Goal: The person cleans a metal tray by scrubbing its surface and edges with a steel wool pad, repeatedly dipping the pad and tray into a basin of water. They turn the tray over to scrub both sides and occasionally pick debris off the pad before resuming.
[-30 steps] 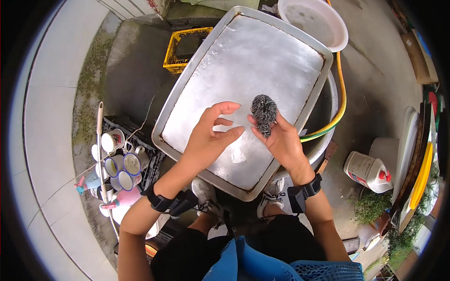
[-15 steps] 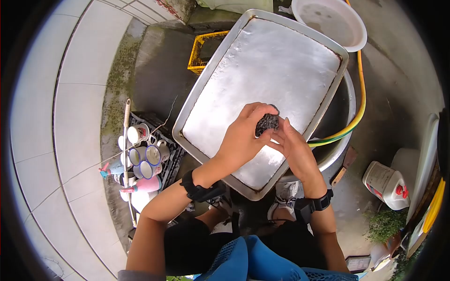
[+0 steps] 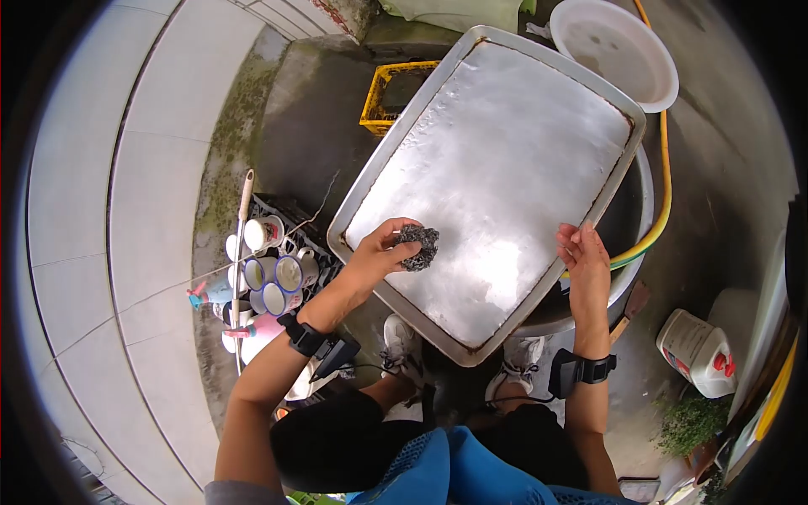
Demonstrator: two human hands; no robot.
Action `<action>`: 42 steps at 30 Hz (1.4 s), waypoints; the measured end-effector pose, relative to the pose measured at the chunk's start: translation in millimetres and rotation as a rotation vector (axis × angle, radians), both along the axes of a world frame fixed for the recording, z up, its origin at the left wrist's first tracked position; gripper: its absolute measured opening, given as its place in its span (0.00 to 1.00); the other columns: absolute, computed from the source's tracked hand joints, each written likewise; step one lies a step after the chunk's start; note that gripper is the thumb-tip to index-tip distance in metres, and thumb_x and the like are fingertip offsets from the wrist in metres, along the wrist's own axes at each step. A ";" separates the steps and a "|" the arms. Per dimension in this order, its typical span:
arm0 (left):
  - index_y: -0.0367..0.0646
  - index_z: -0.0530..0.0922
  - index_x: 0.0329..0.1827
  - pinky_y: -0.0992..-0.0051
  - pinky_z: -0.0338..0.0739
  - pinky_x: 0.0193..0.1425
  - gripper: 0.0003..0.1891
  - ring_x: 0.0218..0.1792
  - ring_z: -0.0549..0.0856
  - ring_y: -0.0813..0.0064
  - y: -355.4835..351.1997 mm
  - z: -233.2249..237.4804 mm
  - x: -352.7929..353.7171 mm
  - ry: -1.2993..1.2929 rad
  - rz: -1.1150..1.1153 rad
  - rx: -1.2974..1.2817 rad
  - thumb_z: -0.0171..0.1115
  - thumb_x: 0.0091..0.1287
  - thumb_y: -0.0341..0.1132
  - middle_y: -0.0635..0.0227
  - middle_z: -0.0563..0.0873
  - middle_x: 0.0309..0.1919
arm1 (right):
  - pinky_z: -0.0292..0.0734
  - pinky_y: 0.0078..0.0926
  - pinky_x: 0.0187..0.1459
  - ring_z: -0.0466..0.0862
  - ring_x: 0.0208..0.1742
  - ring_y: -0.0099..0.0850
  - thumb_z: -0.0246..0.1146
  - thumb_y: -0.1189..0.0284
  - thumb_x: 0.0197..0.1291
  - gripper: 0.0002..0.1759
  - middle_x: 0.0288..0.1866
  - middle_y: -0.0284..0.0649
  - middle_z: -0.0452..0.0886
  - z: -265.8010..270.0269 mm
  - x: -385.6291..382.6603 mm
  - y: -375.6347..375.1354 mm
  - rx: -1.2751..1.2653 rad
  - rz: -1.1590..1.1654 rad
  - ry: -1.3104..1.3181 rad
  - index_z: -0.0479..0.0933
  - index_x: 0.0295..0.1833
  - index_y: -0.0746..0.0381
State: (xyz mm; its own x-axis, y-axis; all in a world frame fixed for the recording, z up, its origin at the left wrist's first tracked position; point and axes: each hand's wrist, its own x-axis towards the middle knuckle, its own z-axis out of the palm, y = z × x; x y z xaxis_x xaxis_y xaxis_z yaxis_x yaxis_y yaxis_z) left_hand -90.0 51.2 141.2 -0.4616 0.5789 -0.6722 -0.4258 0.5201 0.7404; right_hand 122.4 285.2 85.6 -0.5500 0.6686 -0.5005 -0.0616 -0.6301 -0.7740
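A large metal tray (image 3: 505, 160) lies tilted over a round metal basin (image 3: 646, 189), with brown stains along its inner edges. My left hand (image 3: 376, 257) grips a dark steel-wool scrubber (image 3: 419, 247) between thumb and fingers, above the tray's lower left part. At the tray's right rim is my right hand (image 3: 586, 261), its fingers slightly curled and apart, with nothing visible in them.
Enamel mugs (image 3: 288, 273) and spray bottles stand at the left beside a long stick (image 3: 244, 206). A yellow crate (image 3: 374, 97) lies behind the tray. At the right are a white basin (image 3: 614, 50), a yellow hose (image 3: 665, 168) and a white jug (image 3: 697, 352).
My hands have moved apart. The left one has gone left with the scrubber, and the right one has moved right to the tray's rim, off the scrubber.
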 end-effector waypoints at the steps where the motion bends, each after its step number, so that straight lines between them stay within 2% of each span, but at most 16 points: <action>1: 0.46 0.73 0.57 0.79 0.77 0.50 0.17 0.45 0.82 0.80 -2.0 -3.2 -2.0 -0.010 0.032 0.005 0.60 0.66 0.30 0.71 0.82 0.45 | 0.71 0.22 0.47 0.78 0.44 0.22 0.56 0.58 0.68 0.13 0.44 0.35 0.81 0.1 -2.1 -2.2 -0.003 0.005 -0.008 0.74 0.35 0.55; 5: 0.47 0.72 0.58 0.78 0.78 0.51 0.18 0.46 0.82 0.80 7.3 1.7 -17.7 0.010 0.100 0.016 0.60 0.65 0.30 0.70 0.82 0.46 | 0.71 0.21 0.46 0.77 0.45 0.22 0.57 0.61 0.67 0.10 0.45 0.34 0.79 -6.5 -11.8 -8.7 0.137 -0.009 -0.093 0.74 0.41 0.57; 7: 0.47 0.72 0.58 0.78 0.78 0.51 0.18 0.47 0.82 0.80 14.5 10.5 -25.2 0.009 0.133 0.018 0.60 0.65 0.30 0.70 0.82 0.47 | 0.71 0.20 0.45 0.76 0.45 0.21 0.59 0.68 0.66 0.11 0.48 0.34 0.76 -16.1 -11.3 -6.7 0.372 -0.101 -0.144 0.72 0.50 0.59; 8: 0.47 0.72 0.58 0.78 0.78 0.51 0.18 0.47 0.82 0.80 17.4 14.5 -27.7 0.008 0.164 0.025 0.60 0.65 0.30 0.70 0.82 0.47 | 0.71 0.20 0.45 0.76 0.45 0.21 0.59 0.68 0.66 0.11 0.48 0.34 0.76 -18.9 -8.3 -5.3 0.370 -0.101 -0.150 0.72 0.50 0.59; 10: 0.47 0.73 0.57 0.77 0.78 0.52 0.17 0.46 0.82 0.80 15.6 15.9 -34.4 0.026 0.160 0.023 0.59 0.65 0.30 0.71 0.82 0.46 | 0.70 0.19 0.47 0.73 0.44 0.22 0.63 0.73 0.62 0.17 0.51 0.37 0.73 -23.8 -0.4 -0.7 0.599 -0.175 -0.285 0.69 0.55 0.62; 15: 0.49 0.73 0.55 0.76 0.76 0.53 0.17 0.46 0.81 0.80 -15.3 -7.8 -65.5 0.076 0.240 0.070 0.57 0.62 0.28 0.73 0.81 0.46 | 0.69 0.25 0.55 0.73 0.52 0.27 0.64 0.67 0.61 0.30 0.55 0.45 0.73 -41.5 24.4 0.3 0.568 -0.102 -0.371 0.64 0.65 0.66; 16: 0.49 0.73 0.55 0.75 0.75 0.53 0.17 0.47 0.81 0.79 -21.6 -12.8 -70.7 0.060 0.285 0.076 0.57 0.62 0.29 0.73 0.81 0.46 | 0.69 0.25 0.55 0.73 0.52 0.27 0.64 0.67 0.61 0.30 0.55 0.45 0.73 -45.5 29.2 -1.3 0.570 -0.103 -0.376 0.64 0.65 0.66; 19: 0.50 0.73 0.55 0.75 0.74 0.54 0.17 0.47 0.81 0.78 -26.9 -16.7 -72.7 0.028 0.347 0.054 0.57 0.62 0.30 0.73 0.81 0.47 | 0.65 0.26 0.61 0.71 0.60 0.32 0.62 0.57 0.63 0.36 0.61 0.47 0.71 -31.6 30.7 -13.8 0.200 0.080 -0.346 0.61 0.66 0.72; 22: 0.50 0.72 0.56 0.75 0.74 0.54 0.17 0.47 0.81 0.79 -25.6 -19.1 -73.6 0.013 0.349 0.041 0.57 0.63 0.31 0.73 0.81 0.48 | 0.61 0.26 0.63 0.70 0.62 0.33 0.62 0.54 0.62 0.38 0.62 0.48 0.71 -39.6 32.0 -18.9 0.157 0.264 -0.376 0.62 0.65 0.73; 24: 0.50 0.72 0.56 0.75 0.74 0.54 0.17 0.47 0.81 0.79 -22.0 -20.6 -73.3 0.014 0.322 0.041 0.57 0.63 0.32 0.73 0.81 0.48 | 0.60 0.25 0.64 0.70 0.62 0.34 0.62 0.53 0.62 0.39 0.61 0.48 0.72 -42.6 26.8 -22.3 0.112 0.284 -0.381 0.63 0.64 0.74; 30: 0.49 0.73 0.56 0.76 0.74 0.53 0.16 0.47 0.81 0.79 -6.3 -23.0 -70.3 0.006 0.251 0.069 0.57 0.64 0.32 0.73 0.81 0.47 | 0.64 0.27 0.61 0.74 0.59 0.33 0.61 0.57 0.62 0.33 0.57 0.48 0.76 -59.9 23.1 -25.8 0.334 0.330 -0.369 0.66 0.62 0.73; 33: 0.49 0.73 0.56 0.76 0.74 0.54 0.16 0.47 0.81 0.80 -3.1 -23.3 -68.8 0.037 0.233 0.039 0.57 0.64 0.32 0.73 0.81 0.47 | 0.71 0.29 0.55 0.80 0.53 0.37 0.61 0.59 0.62 0.30 0.50 0.51 0.81 -52.3 24.1 -23.6 0.476 0.366 -0.479 0.68 0.60 0.72; 37: 0.50 0.73 0.54 0.75 0.73 0.54 0.16 0.46 0.80 0.80 -5.7 -32.3 -82.7 0.156 0.241 0.011 0.56 0.63 0.31 0.74 0.81 0.46 | 0.71 0.28 0.55 0.80 0.52 0.39 0.61 0.58 0.62 0.30 0.50 0.51 0.81 -43.6 26.5 -23.4 0.494 0.391 -0.481 0.69 0.60 0.71; 38: 0.50 0.73 0.54 0.75 0.73 0.53 0.16 0.46 0.80 0.80 -5.0 -33.4 -88.7 0.188 0.257 0.002 0.56 0.63 0.32 0.75 0.81 0.46 | 0.71 0.29 0.55 0.80 0.53 0.39 0.62 0.58 0.61 0.30 0.50 0.51 0.81 -42.3 29.6 -22.7 0.513 0.479 -0.478 0.69 0.59 0.72; 39: 0.51 0.73 0.54 0.76 0.72 0.52 0.16 0.46 0.80 0.80 -4.1 -33.8 -95.0 0.169 0.257 -0.003 0.57 0.62 0.33 0.76 0.81 0.45 | 0.71 0.30 0.56 0.80 0.53 0.39 0.62 0.58 0.61 0.30 0.49 0.51 0.81 -42.0 31.4 -23.9 0.531 0.567 -0.475 0.70 0.58 0.72; 42: 0.50 0.74 0.51 0.77 0.74 0.48 0.15 0.42 0.80 0.80 -3.0 -44.8 -115.5 0.123 0.274 -0.073 0.59 0.60 0.32 0.75 0.81 0.42 | 0.72 0.33 0.54 0.81 0.51 0.45 0.61 0.59 0.61 0.27 0.46 0.55 0.81 -49.9 35.5 -31.2 0.644 0.530 -0.451 0.71 0.54 0.73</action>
